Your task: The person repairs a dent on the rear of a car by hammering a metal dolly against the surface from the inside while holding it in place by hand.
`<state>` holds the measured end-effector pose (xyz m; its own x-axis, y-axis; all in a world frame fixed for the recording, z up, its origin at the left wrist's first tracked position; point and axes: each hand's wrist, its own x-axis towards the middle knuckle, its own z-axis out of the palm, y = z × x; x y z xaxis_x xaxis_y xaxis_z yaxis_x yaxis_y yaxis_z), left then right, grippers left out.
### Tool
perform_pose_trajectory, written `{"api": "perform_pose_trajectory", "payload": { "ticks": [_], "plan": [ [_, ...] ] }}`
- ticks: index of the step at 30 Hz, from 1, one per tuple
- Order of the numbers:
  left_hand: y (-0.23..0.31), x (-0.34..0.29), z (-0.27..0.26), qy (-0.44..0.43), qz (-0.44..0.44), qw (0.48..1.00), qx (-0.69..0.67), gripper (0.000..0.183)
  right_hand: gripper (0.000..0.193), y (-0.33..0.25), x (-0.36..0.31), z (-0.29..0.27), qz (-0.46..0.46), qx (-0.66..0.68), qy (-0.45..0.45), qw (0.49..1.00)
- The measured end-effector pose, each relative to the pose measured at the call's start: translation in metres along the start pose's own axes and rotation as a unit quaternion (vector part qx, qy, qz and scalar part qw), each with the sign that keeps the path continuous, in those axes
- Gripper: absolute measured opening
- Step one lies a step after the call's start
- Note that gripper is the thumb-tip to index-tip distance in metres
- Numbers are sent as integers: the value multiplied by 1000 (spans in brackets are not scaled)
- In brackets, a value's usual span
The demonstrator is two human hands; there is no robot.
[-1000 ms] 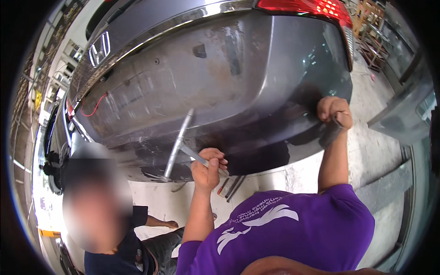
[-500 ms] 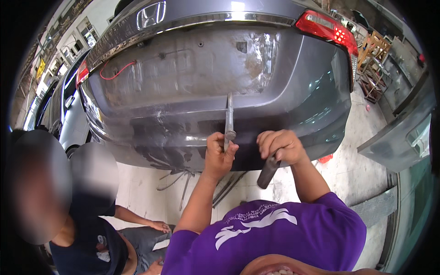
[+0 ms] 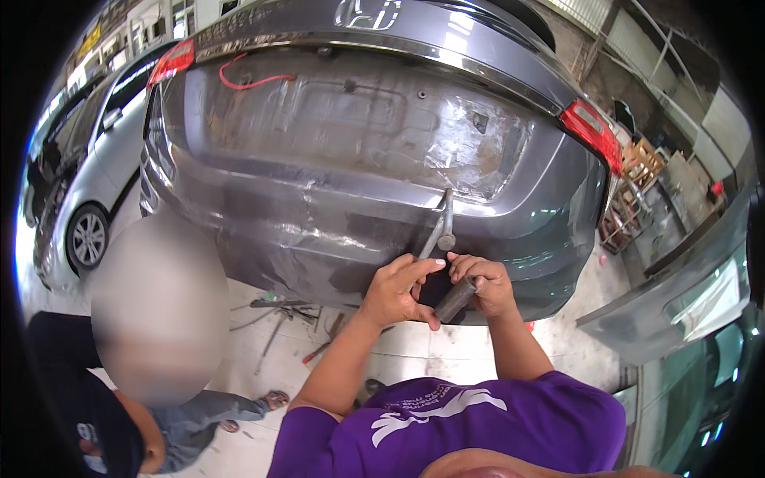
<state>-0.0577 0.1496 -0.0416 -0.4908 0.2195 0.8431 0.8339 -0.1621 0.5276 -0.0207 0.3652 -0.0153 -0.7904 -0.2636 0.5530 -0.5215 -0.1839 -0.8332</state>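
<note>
In my left hand is a grey metal bar with a bent upper part and a round, flat-ended knob. The bar's upper tip lies against the lower lip of the recessed panel on the grey car's rear; whether it presses there I cannot tell. My right hand is closed around a dark, thick metal cylinder, tilted with its lower end toward my left thumb. Both hands are close together in front of the bumper, and the fingers hide part of each tool.
At the left stands another person, beside a silver car. A loose grey body panel juts in from the right. Tools and strips lie on the floor under the bumper. A red wire hangs on the trunk panel.
My view has shifted. My hands have come closer together, the bar now leans, and the cylinder has turned toward my left hand. The other person has changed position.
</note>
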Motion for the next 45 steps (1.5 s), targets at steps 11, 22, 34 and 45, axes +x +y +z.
{"api": "perform_pose_trajectory", "payload": {
  "ticks": [11,22,34,45],
  "plan": [
    [6,-8,-3,-25,-11,999,42,43,32,5,-10,24,-5,-199,46,979],
    [-4,-12,-6,-62,19,998,9,40,33,-24,23,12,166,-58,7,984],
    [-4,-9,-3,-128,-27,991,11,28,40,-16,30,22,149,-102,33,983],
    [56,-80,-78,-72,-165,976,-120,41,38,-5,22,7,84,21,69,994]
  ]
}}
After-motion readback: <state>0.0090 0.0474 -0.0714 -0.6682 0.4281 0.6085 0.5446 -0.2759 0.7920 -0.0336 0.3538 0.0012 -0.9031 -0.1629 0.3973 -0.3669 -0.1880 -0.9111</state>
